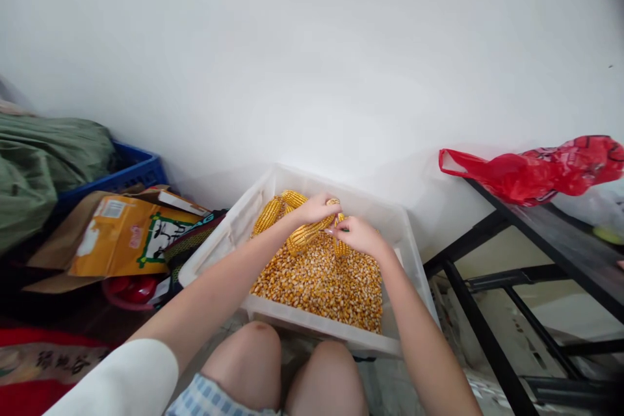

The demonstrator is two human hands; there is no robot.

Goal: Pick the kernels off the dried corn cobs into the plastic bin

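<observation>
A white plastic bin (409,253) in front of my knees holds a heap of loose yellow corn kernels (316,286). In its far part, my left hand (318,208) is closed around a corn cob (306,237) that slants over the heap. My right hand (359,235) is closed beside it, with thumb and fingertips pressed against the cob; whether kernels are between them I cannot make out. Another cob (341,247) lies just under my right fingers. More whole cobs (267,216) rest at the bin's far left corner.
A white wall (312,65) rises behind the bin. To the left are an orange printed carton (117,234), a blue crate (131,166) and a green cloth (58,149). A black metal frame (468,312) on the right carries a red plastic bag (531,172).
</observation>
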